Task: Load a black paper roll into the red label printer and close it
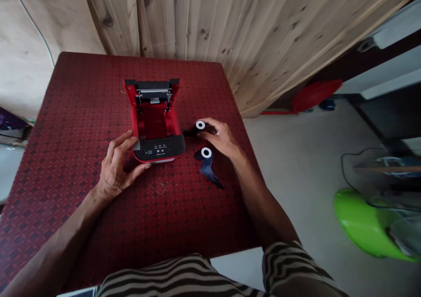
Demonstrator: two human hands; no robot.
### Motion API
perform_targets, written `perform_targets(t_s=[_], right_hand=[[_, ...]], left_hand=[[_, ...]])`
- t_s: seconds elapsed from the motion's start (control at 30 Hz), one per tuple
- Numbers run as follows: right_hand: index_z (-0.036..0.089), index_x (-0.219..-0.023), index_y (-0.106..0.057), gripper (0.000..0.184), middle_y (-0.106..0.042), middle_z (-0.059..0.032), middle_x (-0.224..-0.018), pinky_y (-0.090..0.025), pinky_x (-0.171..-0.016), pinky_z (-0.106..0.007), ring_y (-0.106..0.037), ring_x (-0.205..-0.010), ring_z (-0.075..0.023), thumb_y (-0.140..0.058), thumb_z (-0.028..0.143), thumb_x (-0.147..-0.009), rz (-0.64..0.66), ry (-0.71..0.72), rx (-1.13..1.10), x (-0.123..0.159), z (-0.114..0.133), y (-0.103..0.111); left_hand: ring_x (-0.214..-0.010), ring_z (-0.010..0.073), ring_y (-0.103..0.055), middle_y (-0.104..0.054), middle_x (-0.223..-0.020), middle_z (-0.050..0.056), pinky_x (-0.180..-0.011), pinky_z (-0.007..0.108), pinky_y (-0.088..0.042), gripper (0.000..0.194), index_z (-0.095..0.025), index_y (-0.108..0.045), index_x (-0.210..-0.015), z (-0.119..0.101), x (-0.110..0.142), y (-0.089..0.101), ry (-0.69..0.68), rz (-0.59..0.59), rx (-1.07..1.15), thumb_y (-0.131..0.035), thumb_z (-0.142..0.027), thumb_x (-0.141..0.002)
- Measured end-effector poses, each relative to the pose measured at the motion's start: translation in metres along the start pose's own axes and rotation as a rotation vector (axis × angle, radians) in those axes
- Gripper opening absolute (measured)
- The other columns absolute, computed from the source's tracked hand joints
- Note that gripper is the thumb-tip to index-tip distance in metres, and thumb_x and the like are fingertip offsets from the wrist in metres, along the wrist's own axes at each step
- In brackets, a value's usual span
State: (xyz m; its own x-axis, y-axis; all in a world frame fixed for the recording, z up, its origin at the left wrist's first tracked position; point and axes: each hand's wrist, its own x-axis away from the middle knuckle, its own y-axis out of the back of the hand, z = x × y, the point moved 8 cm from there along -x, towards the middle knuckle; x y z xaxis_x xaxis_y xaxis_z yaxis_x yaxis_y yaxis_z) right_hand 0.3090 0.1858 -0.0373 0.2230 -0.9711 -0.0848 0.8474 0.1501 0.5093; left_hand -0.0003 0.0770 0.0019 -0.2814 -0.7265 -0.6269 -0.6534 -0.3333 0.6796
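Note:
A small red and black printer (158,150) stands on the table with its lid (153,86) raised and its red inner bay in view. My left hand (115,167) grips its front left corner, fingers on the side and thumb along the front edge. To the right of the printer, my right hand (219,137) holds a dark roll with a white core (200,125) between thumb and fingers. Just below that hand stands a second dark roll (206,153), also white-cored, with a loose strip curling toward me.
The table (131,227) has a red patterned top and meets a wooden plank wall (197,21) at the back. On the floor to the right are a bright green plastic item (358,227) and a dark cable (344,165). A red round object (315,95) lies farther back.

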Motion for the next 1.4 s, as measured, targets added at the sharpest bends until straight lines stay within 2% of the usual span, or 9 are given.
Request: perform_targets(t_s=[0.1,0.2,0.27,0.37,0.5,0.6,0.8,1.1,1.4], right_hand=[[0.024,-0.118,-0.074,0.032,-0.079,-0.006,-0.125,-0.055,-0.107,-0.049,-0.073,-0.117,-0.027,-0.076,0.03,-0.087,-0.018,0.061,0.034,0.014,0.04,0.026],[0.027,-0.123,-0.073,0.032,-0.079,-0.0053,-0.125,-0.055,-0.108,-0.048,-0.074,-0.115,-0.0268,-0.078,0.035,-0.092,0.07,0.188,0.126,0.029,0.105,0.043],[0.027,-0.128,-0.072,0.034,-0.079,-0.0058,-0.123,-0.055,-0.106,-0.047,-0.074,-0.112,-0.0269,-0.076,0.033,-0.095,0.161,0.298,0.209,0.033,0.147,0.037],[0.022,-0.131,-0.071,0.033,-0.077,-0.0086,-0.128,-0.053,-0.108,-0.046,-0.071,-0.117,-0.0271,-0.069,0.024,-0.099,0.28,0.428,0.364,0.022,0.18,0.0],[0.014,-0.126,-0.07,0.028,-0.075,-0.0144,-0.127,-0.05,-0.111,-0.048,-0.067,-0.123,-0.029,-0.064,0.014,-0.099,0.41,0.447,0.527,-0.009,0.173,-0.064],[0.012,-0.123,-0.069,0.023,-0.075,-0.0159,-0.125,-0.048,-0.111,-0.046,-0.066,-0.122,-0.0287,-0.062,0.014,-0.101,0.463,0.403,0.602,-0.023,0.163,-0.088],[0.008,-0.123,-0.069,0.022,-0.075,-0.0187,-0.128,-0.046,-0.111,-0.041,-0.067,-0.125,-0.0289,-0.059,0.016,-0.104,0.543,0.323,0.763,-0.03,0.162,-0.096],[0.013,-0.125,-0.074,0.031,-0.078,-0.019,-0.121,-0.052,-0.084,-0.037,-0.074,-0.114,-0.0323,-0.054,0.016,-0.102,0.504,0.128,0.927,-0.036,0.167,-0.104],[0.015,-0.128,-0.075,0.034,-0.081,-0.0199,-0.115,-0.054,-0.081,-0.04,-0.077,-0.106,-0.033,-0.056,0.013,-0.099,0.417,0.103,0.859,-0.037,0.16,-0.103]], left_hand=[[-0.135,0.0326,-0.066,-0.064,-0.145,0.017,-0.107,0.048,-0.064,0.077,-0.024,-0.044,-0.156,-0.001,0.001,0.0,-0.013,0.001,0.011,-0.081,-0.046,-0.093],[-0.136,0.0321,-0.065,-0.062,-0.147,0.017,-0.108,0.048,-0.063,0.077,-0.023,-0.043,-0.157,0.001,0.001,-0.001,-0.011,0.006,0.026,-0.08,-0.047,-0.093],[-0.137,0.0318,-0.064,-0.061,-0.147,0.017,-0.109,0.048,-0.062,0.077,-0.024,-0.044,-0.156,0.002,0.002,-0.002,0.001,0.014,0.035,-0.081,-0.047,-0.093],[-0.137,0.0303,-0.063,-0.061,-0.147,0.016,-0.108,0.046,-0.063,0.075,-0.025,-0.043,-0.156,0.001,0.003,-0.001,0.024,0.016,0.061,-0.08,-0.047,-0.094],[-0.138,0.0331,-0.061,-0.059,-0.148,0.019,-0.108,0.05,-0.06,0.085,-0.023,-0.037,-0.162,-0.005,-0.001,0.01,0.04,-0.036,0.047,-0.078,-0.054,-0.094],[-0.133,0.0326,-0.064,-0.062,-0.147,0.016,-0.108,0.05,-0.054,0.074,-0.027,-0.047,-0.155,-0.018,-0.008,0.017,-0.037,-0.03,-0.079,-0.08,-0.05,-0.093],[-0.125,0.0301,-0.067,-0.074,-0.129,0.012,-0.105,0.048,-0.048,0.044,-0.025,-0.061,-0.138,-0.039,-0.022,0.015,-0.18,0.038,-0.209,-0.075,-0.034,-0.098],[-0.12,0.0327,-0.063,-0.072,-0.128,0.014,-0.098,0.05,-0.049,0.046,-0.019,-0.069,-0.125,-0.035,-0.049,0.009,-0.11,0.194,-0.132,-0.061,-0.058,-0.103],[-0.121,0.0304,-0.061,-0.07,-0.131,0.01,-0.097,0.048,-0.049,0.039,-0.026,-0.075,-0.118,-0.021,-0.053,0.008,-0.005,0.217,-0.054,-0.06,-0.059,-0.104]])
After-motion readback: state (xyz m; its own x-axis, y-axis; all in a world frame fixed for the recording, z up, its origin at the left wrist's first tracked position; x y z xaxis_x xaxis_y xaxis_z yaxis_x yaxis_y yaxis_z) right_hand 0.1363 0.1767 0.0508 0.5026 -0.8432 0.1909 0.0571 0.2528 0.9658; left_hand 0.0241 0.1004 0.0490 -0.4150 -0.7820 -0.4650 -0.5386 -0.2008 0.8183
